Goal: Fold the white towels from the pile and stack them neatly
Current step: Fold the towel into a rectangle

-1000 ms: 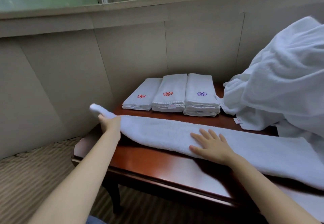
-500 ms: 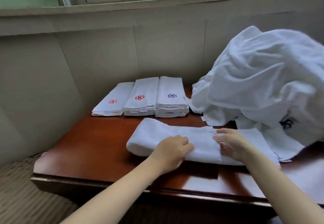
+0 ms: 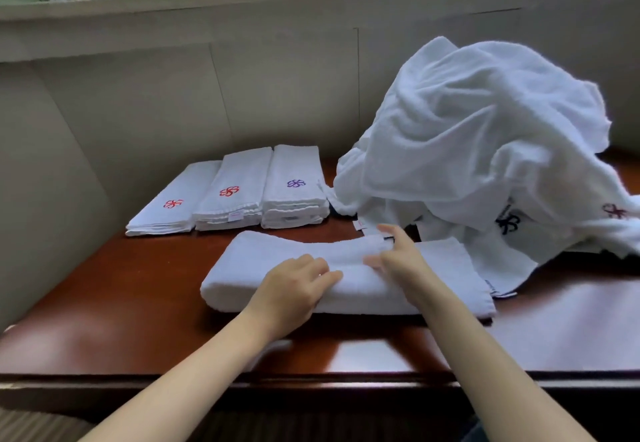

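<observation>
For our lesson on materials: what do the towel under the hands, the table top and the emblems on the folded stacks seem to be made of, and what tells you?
Towel under the hands: likely cotton terry; matte, fuzzy nap, soft rounded fold.
Table top: seemingly reddish-brown wood or veneer, glossy varnish; it mirrors window light.
Emblems: apparently embroidered thread, red and purple; slightly raised, though small.

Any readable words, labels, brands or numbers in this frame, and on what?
None can be read.
Sewn tags on the folded stacks: too small and blurred.
Tag on a pile towel: blurred.
Embroidered marks, red, purple, dark: flower-like emblems, not letters.
</observation>
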{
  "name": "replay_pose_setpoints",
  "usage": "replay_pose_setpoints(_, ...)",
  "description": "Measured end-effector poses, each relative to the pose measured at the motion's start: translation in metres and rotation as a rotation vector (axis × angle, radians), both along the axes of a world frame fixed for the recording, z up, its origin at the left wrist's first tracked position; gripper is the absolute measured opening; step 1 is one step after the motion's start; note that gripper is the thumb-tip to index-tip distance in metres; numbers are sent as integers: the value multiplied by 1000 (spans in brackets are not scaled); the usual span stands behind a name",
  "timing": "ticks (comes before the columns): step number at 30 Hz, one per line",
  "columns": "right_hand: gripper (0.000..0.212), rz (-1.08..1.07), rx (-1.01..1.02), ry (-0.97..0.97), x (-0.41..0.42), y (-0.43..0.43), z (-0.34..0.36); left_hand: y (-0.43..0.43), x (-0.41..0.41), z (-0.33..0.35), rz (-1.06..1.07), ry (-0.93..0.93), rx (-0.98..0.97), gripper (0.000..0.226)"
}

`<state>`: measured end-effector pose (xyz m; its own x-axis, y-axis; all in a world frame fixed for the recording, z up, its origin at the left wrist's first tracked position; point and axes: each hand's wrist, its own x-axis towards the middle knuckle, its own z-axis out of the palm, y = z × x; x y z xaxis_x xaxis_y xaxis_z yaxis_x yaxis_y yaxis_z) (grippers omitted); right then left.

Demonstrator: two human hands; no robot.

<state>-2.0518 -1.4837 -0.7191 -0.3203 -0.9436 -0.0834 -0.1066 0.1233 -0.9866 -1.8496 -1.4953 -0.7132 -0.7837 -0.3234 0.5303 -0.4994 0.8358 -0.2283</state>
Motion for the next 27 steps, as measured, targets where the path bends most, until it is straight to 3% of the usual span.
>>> replay_pose_setpoints(3,59,-105,-157,-55,-22,6,21,-4,3,-4,44,22,-28,64)
replay_pose_setpoints(6,68,-122,-84,-217,-50,14,28,-9,8,-5,156,4,55,74)
replay_pose_setpoints(10,21,88,177,-224,-53,22,15,-6,6,-6,205,-108,190,64)
replay_pose_setpoints(12,14,60,163,-217,-50,19,11,-5,-2,-5,174,-132,359,57)
replay_pose_setpoints(16,16,-51,117,-275,-51,15,7,-21,-48,6,114,2,777,52)
replay_pose_setpoints(20,37,-126,153,18,-52,17,-1,-54,-110,15,203,31,1067,55)
replay_pose_setpoints(22,45,-131,163,47,-55,16,-6,-68,-127,16,213,-9,1224,41)
replay_pose_setpoints(23,46,-127,152,24,-57,15,-7,-73,-130,17,190,-38,1249,26)
replay_pose_setpoints(27,45,-129,84,-164,-66,9,-13,-81,-128,23,9,99,1282,14)
